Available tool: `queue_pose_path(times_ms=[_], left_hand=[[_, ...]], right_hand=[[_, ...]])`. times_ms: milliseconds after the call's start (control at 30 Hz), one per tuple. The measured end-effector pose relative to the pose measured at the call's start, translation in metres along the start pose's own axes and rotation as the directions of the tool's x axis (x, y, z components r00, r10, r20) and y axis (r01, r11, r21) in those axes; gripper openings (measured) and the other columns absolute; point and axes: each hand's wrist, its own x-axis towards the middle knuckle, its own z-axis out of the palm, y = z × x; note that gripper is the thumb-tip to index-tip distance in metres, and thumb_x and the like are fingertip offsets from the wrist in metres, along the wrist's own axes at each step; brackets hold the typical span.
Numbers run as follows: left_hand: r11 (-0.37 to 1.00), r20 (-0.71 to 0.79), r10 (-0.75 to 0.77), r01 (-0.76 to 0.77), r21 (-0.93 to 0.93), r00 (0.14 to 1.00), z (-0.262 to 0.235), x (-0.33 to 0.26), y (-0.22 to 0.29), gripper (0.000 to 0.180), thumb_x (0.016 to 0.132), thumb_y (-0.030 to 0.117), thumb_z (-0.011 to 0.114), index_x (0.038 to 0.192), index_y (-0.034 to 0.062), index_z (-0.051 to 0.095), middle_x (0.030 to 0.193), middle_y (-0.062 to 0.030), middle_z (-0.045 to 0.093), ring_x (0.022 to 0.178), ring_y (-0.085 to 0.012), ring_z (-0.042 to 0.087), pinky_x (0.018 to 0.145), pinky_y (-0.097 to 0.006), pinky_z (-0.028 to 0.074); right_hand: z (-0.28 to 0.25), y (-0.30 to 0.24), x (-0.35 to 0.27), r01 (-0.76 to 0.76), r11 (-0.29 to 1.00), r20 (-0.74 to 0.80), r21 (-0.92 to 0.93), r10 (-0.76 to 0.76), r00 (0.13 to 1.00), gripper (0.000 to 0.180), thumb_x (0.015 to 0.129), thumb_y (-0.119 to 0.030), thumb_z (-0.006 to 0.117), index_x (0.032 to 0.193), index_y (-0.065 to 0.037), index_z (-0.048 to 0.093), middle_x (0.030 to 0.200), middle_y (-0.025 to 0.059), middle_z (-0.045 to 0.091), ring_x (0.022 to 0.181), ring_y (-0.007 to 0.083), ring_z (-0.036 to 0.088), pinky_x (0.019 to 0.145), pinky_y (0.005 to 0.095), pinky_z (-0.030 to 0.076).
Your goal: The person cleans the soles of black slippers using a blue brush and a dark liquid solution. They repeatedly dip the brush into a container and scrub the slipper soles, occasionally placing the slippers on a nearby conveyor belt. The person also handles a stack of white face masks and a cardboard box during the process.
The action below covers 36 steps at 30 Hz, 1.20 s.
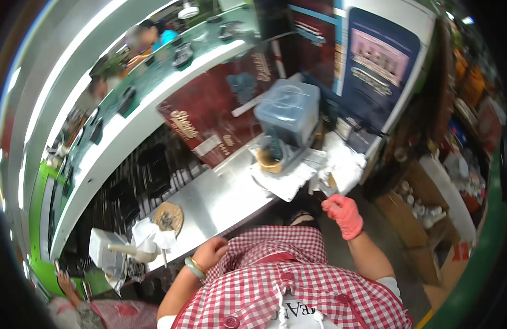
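My right hand (344,216) wears a pink glove. Its fingers are drawn together at the lower edge of a crumpled white plastic bag (344,164); what they pinch, if anything, is too small to make out. My left hand (209,253) is bare, with bangles at the wrist. Its fingers curl in beside the checked apron (281,244), near the counter's front edge, and nothing shows in them. On the metal counter (218,200), left of that hand, lies a round tan wrapper with dark contents (169,218). White paper sheets (289,178) lie further right, near the bag.
A lidded clear plastic bin (287,112) stands behind the papers, with a round tan item (269,162) before it. A white container (106,247) and a pale-handled tool (133,251) sit at the left end. An open cardboard box (423,208) is on the right. Another person's hand (66,282) shows lower left.
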Motion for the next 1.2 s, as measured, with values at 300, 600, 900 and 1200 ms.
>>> queue_pose_path(times_ms=[300,600,900,1200], left_hand=[[0.832,-0.806,0.537,-0.315,0.457,0.250,-0.256,0.079,0.012,0.018,0.082,0.012,0.059,0.096,0.0011,0.059,0.094,-0.0143,0.060,0.088,-0.0282,0.058,0.080,-0.034,0.046],[0.936,-0.893,0.006,0.313,0.164,0.449,-0.467,0.163,-0.062,0.065,0.079,0.052,0.054,0.113,-0.0022,0.058,0.115,-0.0248,0.057,0.110,-0.0363,0.053,0.095,-0.039,0.039],[0.804,-0.627,-0.105,0.437,0.403,0.772,-0.427,0.237,0.029,0.085,0.067,0.057,0.064,0.125,-0.0035,0.048,0.125,-0.0220,0.052,0.116,-0.0322,0.051,0.098,-0.035,0.038],[0.963,-0.718,-0.043,0.220,0.155,0.695,-0.444,0.223,-0.019,0.066,0.067,0.050,0.067,0.111,0.0015,0.062,0.090,-0.0106,0.064,0.079,-0.0186,0.059,0.068,-0.028,0.045]], right_hand=[[0.054,-0.061,0.051,0.380,0.919,-0.164,-0.102,-0.392,0.905,0.022,0.087,-0.022,0.061,0.100,-0.004,0.060,0.072,-0.0016,0.053,0.062,0.0052,0.047,0.055,0.0198,0.037],[0.082,-0.108,0.093,0.480,0.829,-0.104,-0.287,-0.525,0.845,0.028,0.087,-0.020,0.061,0.106,0.000,0.059,0.085,0.0026,0.062,0.067,0.0068,0.050,0.062,0.0213,0.042],[0.132,-0.165,0.073,0.559,0.800,-0.011,-0.218,-0.575,0.818,0.021,0.088,-0.009,0.057,0.107,0.000,0.059,0.092,0.0052,0.064,0.081,0.0086,0.057,0.071,0.0222,0.046],[0.191,-0.202,-0.003,0.672,-0.309,0.394,-0.673,-0.919,-0.028,0.016,0.059,-0.008,0.058,0.074,-0.007,0.052,0.080,0.0092,0.058,0.058,0.0174,0.049,0.047,0.0316,0.034]])
